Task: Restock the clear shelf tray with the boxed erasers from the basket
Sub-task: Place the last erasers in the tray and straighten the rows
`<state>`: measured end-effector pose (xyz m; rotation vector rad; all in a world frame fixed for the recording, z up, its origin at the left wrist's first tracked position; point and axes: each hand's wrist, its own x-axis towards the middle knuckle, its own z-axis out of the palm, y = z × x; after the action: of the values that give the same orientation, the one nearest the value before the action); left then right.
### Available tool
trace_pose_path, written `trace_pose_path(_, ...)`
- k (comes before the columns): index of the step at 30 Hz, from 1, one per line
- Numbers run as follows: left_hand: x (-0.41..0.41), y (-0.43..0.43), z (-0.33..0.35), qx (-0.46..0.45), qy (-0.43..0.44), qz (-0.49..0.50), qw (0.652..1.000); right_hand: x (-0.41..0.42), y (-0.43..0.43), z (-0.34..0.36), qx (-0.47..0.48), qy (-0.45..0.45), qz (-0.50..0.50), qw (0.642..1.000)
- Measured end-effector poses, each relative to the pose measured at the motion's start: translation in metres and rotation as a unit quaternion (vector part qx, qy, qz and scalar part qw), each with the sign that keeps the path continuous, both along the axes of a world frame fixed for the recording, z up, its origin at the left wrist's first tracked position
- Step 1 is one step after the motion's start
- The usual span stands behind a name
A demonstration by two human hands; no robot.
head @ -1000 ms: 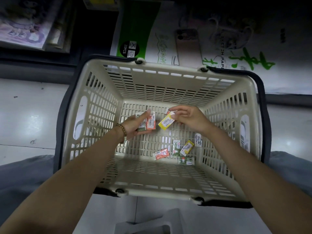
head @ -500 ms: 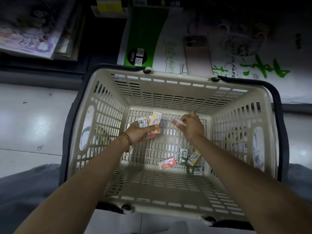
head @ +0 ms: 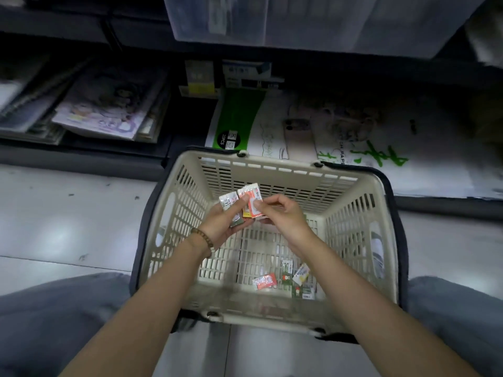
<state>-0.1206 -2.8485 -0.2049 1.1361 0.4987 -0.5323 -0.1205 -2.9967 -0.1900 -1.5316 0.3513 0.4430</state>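
1. Basket [head: 283,169]: cream, slotted, with dark handles folded down. It stood on the floor [head: 68,227] at frame centre, between the person's knees.
2. Left hand [head: 221,227]: raised over the basket's 11 o'clock area, palm up. Its fingers and thumb were curled round the held erasers [head: 253,196], and a bead bracelet [head: 204,239] sat on the wrist.
3. Held erasers: several small boxes fanned upright in the left hand, white at 9 o'clock, orange-and-white at the front, a yellow edge beneath. The exact count could not be told.
4. Right hand [head: 283,213]: at 3 o'clock of the fan and touching it. Thumb and forefinger were narrowed to a pinch on the front orange box, the other fingers curled.
5. Loose erasers [head: 264,282]: four or so boxes on the basket bottom at 5 o'clock. One was red, one yellow and two green, lying flat and close together.
6. Clear tray [head: 272,20]: on the shelf at 12 o'clock, well apart from both hands. It was blurred and its contents were unreadable.
7. Paper pack [head: 239,115]: white with a green band, lying behind the basket at 12 to 2 o'clock.
8. Magazines [head: 109,110]: stacked on the low shelf at 10 o'clock.
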Motion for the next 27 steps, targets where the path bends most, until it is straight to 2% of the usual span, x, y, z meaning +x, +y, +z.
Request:
trace_pose_path(6, -0.003, 0.010, 0.069, -0.035, -0.008, -0.024, 0.999, 0.001, -0.013, 0.074, 0.040, 0.035, 0.065, 0.996)
trace_pose_path(9, -0.002, 0.016, 0.103, -0.064, -0.029, -0.045, 0.997, 0.000, -0.018, 0.104, 0.111, 0.039, 0.062, 0.991)
trace_pose_path(11, 0.000, 0.015, 0.124, -0.029, -0.063, -0.075, 0.995, 0.001, -0.016, 0.121, 0.143, 0.038, 0.049, 0.988)
trace_pose_path(14, 0.005, 0.008, 0.149, 0.022, -0.090, -0.048, 0.995, 0.004, -0.010, 0.147, 0.186, 0.025, 0.038, 0.982)
trace_pose_path(18, 0.016, 0.001, 0.180, 0.007, -0.096, -0.019, 0.995, 0.013, -0.005, 0.180, 0.273, 0.000, 0.016, 0.962)
trace_pose_path(23, 0.032, -0.006, 0.215, 0.002, -0.117, -0.062, 0.991, 0.024, 0.007, 0.214, 0.127, -0.118, 0.020, 0.985)
trace_pose_path(27, 0.039, -0.001, 0.235, 0.038, -0.161, -0.129, 0.978, 0.033, 0.012, 0.235, 0.090, -0.139, 0.043, 0.985)
